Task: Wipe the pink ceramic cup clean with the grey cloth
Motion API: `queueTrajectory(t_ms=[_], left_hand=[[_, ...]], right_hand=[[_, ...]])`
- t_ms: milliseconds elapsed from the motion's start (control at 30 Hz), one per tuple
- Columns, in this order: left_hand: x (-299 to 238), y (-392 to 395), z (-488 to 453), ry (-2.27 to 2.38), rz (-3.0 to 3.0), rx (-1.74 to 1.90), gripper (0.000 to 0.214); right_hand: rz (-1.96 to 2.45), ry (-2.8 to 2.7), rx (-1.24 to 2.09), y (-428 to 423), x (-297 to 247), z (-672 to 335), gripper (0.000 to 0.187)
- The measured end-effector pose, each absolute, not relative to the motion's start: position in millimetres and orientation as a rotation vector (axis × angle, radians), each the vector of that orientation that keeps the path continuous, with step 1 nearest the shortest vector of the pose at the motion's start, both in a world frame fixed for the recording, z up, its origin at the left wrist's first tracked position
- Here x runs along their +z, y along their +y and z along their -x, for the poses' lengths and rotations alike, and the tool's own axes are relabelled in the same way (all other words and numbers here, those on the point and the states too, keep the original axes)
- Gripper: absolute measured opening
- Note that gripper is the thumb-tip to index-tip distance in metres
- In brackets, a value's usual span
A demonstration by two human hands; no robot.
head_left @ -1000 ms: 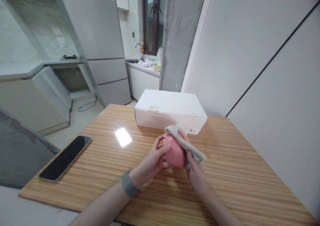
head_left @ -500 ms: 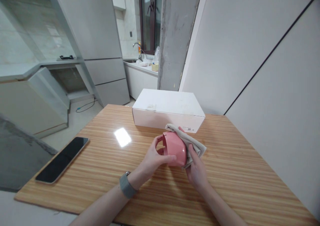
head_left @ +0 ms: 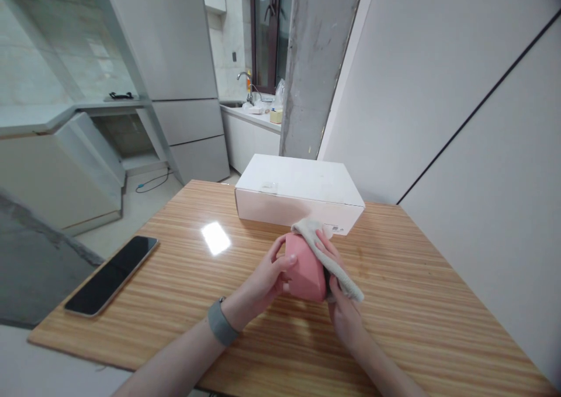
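Observation:
A glossy pink bowl (head_left: 304, 271) is tipped on its side above the tabletop, its open end towards the left. My left hand (head_left: 274, 274), with a grey watch band at the wrist, grips it by the rim, thumb on the outside. In my right hand (head_left: 344, 306) is a light grey cloth (head_left: 326, 256), pressed against the bowl's base and far side. The cloth covers part of the bowl, and several of my right fingers spread over the cloth's outer side.
Behind my hands a white cardboard box (head_left: 298, 192) lies on the wooden table (head_left: 184, 286). A dark-screened phone (head_left: 111, 275) rests near the left edge. A white wall (head_left: 460, 93) rises on the right. Farther back stand a fridge (head_left: 166, 46) and a sink counter (head_left: 252, 131).
The bowl has turned in my left hand, so its inside shows less. My right hand and the cloth have shifted over its base, with the fingers spread higher. The view has moved slightly.

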State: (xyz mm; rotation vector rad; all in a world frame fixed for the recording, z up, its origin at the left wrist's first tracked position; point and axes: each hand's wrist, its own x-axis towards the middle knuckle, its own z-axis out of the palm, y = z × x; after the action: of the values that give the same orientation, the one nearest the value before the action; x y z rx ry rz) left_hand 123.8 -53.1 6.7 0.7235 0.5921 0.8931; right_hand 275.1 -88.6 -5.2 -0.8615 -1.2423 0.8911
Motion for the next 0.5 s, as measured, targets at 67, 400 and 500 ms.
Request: queueTrajectory(t_ms=[67,400,500], left_hand=[[10,-53,-124,0.581,-0.677,0.868,0.07],[11,-57,-125,0.558,-0.872,0.893,0.083],[8,-54,-126,0.636,-0.918,0.949,0.083]], right_hand=[[0.863,-1.312,0.849,-90,2,-275,0.036],[0.884,-0.975,1.07,-79,-20,-282,0.043],[0.867,-0.961,1.074,-79,-20,-280,0.045]])
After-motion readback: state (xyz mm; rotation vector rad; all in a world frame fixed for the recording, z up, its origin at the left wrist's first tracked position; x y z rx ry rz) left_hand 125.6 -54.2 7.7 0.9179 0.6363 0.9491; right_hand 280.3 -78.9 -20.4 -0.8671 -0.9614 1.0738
